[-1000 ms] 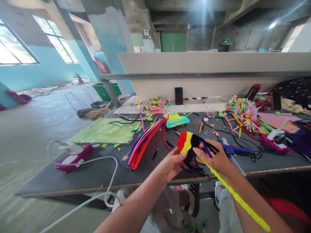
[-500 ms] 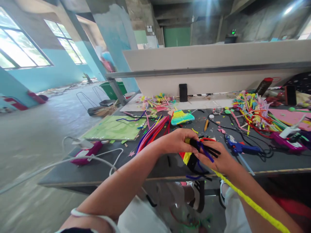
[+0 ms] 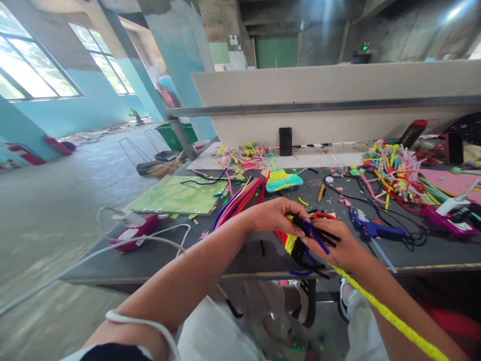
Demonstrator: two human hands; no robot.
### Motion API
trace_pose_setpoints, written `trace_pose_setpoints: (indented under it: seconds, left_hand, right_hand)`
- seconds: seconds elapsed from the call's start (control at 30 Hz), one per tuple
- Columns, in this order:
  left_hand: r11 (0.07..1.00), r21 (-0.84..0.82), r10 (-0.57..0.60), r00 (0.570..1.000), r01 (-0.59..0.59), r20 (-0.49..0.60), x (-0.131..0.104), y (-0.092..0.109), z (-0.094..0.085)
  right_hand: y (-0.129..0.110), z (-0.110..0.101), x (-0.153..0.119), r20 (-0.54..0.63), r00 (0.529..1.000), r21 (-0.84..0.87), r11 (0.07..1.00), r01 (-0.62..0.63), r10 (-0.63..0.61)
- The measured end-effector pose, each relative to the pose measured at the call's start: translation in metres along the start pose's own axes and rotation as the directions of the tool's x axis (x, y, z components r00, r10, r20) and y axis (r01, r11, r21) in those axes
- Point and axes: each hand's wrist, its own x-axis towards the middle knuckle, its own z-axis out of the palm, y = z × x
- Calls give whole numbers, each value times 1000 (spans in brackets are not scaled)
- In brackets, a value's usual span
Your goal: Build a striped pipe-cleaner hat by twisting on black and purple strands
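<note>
Both my hands meet above the table's front edge around a bundle of black and purple pipe cleaners [image 3: 326,234]. My left hand [image 3: 280,215] pinches the bundle's left end, where some yellow shows. Closed on the bundle from the right is my right hand [image 3: 340,245]; its fingertips are partly hidden. A long yellow pipe cleaner strand [image 3: 391,306] runs from under the right hand down along the forearm. Beneath the hands hangs a red, yellow and black pipe cleaner piece [image 3: 290,243]. Left of them lies a sheaf of pink, red and purple pipe cleaners [image 3: 240,200].
A blue glue gun [image 3: 376,228] lies on the right with its cable. Magenta power strips [image 3: 137,233] sit at both sides. Behind are a yellow and turquoise fuzzy piece [image 3: 283,180], a phone [image 3: 285,142], a green sheet [image 3: 176,195] and a colourful pipe cleaner heap [image 3: 394,170].
The hands keep nearly the same place and hold on the bundle. The purple strand between them has shifted slightly. The view has tilted a little.
</note>
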Motion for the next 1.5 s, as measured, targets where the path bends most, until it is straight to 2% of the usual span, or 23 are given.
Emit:
trace_pose_setpoints:
  seconds: [0.2,0.27,0.37,0.43,0.53,0.67,0.73,0.8,0.97,1.03,1.1,1.2,1.27,1.4,1.5]
  left_hand:
    - [983,-170,-52,995,66,86,1,-5,-7]
    - [979,-191,-52,994,71,100,5,-10,-10]
    - [961,-268,-57,997,67,45,13,-22,-13]
    - [930,-364,-62,998,52,-17,17,-32,-13]
    - [847,-532,-65,992,-2,-108,20,-48,-12]
    - [732,-678,-84,977,-73,-196,21,-65,-7]
    - [706,-703,-95,972,-87,-215,21,-71,-3]
    - [699,-710,-94,972,-90,-216,21,-75,0]
    - [679,-728,-94,974,-89,-207,19,-77,4]
    - [646,-754,-115,962,-116,-247,20,-78,5]
    - [593,-786,-145,937,-174,-317,22,-80,7]
    - [497,-811,-183,877,-308,-445,26,-84,10]
    - [426,-823,-195,851,-375,-488,28,-85,11]
    - [318,-853,-236,837,-413,-494,30,-83,12]
    - [267,-836,-272,794,-480,-543,31,-82,13]
  right_hand:
    - [-2,5,-1,18,1000,7,1000,13,-13]
    - [-3,7,0,-9,998,72,995,-66,67]
    - [0,7,2,-40,968,237,944,-231,247]
    - [7,5,3,27,928,372,858,-354,371]
    - [18,5,5,119,850,566,668,-482,512]
    - [26,11,9,58,738,731,475,-490,672]
    - [25,14,13,65,683,760,407,-506,728]
    - [24,16,15,91,653,772,362,-523,752]
    - [27,12,14,151,653,766,329,-552,742]
    - [30,10,11,140,649,757,341,-557,748]
    - [31,7,8,114,664,748,376,-547,739]
    - [31,0,5,74,729,772,423,-473,681]
    - [30,-3,4,64,757,811,408,-419,650]
    - [31,8,7,-17,770,890,360,-279,638]
    - [31,27,12,-84,769,910,363,-200,634]
